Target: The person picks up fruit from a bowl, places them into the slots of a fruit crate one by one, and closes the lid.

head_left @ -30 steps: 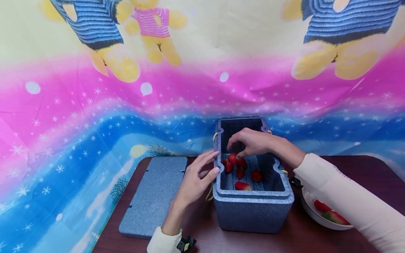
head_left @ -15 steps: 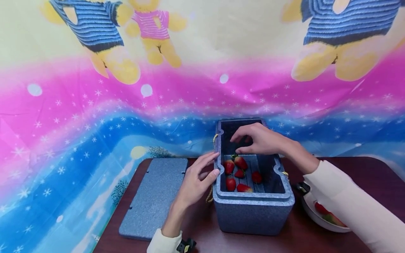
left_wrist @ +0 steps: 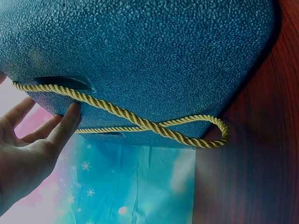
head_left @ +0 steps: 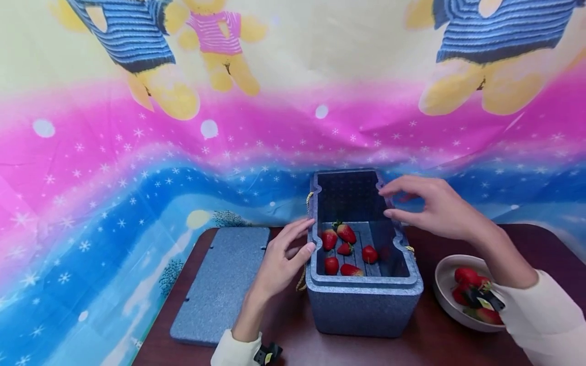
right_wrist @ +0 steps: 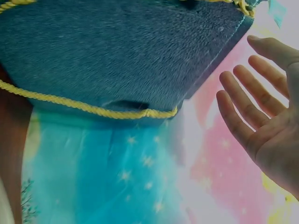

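Observation:
A deep grey foam box stands uncovered on the table, several strawberries lying on its floor. My left hand rests its fingertips on the box's left rim; in the left wrist view the fingers touch the wall beside a gold rope handle. Past the right rim hovers my right hand, fingers spread and holding nothing. The right wrist view shows that hand with its fingers apart, beside the box wall. Below my right wrist, a white bowl holds more strawberries, partly hidden by the wrist strap.
The flat grey lid lies on the dark wooden table left of the box. Behind the table hangs a printed cloth with bears and snowflakes. Another gold rope runs along the box's right side.
My right hand has let go of a strawberry in the box, then lifted and moved right, out over the right rim. The bowl shows more now. My left hand has stayed in place.

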Tool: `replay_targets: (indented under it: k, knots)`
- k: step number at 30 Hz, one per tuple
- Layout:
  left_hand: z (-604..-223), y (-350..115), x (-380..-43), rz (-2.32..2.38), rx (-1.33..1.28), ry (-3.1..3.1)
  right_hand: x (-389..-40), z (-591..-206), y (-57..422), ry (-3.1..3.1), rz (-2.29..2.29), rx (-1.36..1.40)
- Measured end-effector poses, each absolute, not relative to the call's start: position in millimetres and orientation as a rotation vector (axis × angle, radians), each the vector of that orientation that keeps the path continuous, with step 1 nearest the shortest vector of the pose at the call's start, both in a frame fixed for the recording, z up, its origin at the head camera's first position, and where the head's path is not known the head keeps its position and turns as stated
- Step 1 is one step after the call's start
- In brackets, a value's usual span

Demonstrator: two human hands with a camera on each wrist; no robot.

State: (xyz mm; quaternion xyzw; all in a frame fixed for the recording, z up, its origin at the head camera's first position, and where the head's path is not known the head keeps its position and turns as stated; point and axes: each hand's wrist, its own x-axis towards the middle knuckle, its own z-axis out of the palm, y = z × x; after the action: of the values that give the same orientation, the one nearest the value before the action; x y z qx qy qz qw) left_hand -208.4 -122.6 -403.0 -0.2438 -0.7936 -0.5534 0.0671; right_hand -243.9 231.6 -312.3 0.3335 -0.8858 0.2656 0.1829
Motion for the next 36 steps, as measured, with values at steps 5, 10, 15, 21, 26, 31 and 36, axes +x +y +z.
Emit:
replay_targets:
  k: [5,10,15,21,26,31,36]
  knots:
    - [-403,-123,-208,-1.672,-0.731,-2.393,-227,-332,256,-2.49,0.745,0.864]
    - [-404,-124,-207,-1.677,-0.733,-2.382,-214,-349,274,-2.532,0.698,0.782]
    - [-404,-124,-208,-1.67,-0.742,-2.378,-204,-367,293,-2.533,0.654,0.729]
    - [-402,-123,-209,-1.666,-0.722,-2.397,-195,-394,319,-2.545,0.606,0.715]
    - [-402,-121,-210,-1.675,-0.727,-2.388,-189,-413,337,-2.594,0.566,0.708]
    - [-401,-121,-209,-1.683,-0.725,-2.392,-180,-433,351,-2.724,0.58,0.641]
    - [-403,-122,-209,-1.682,-0.724,-2.396,-175,-447,361,-2.788,0.567,0.62]
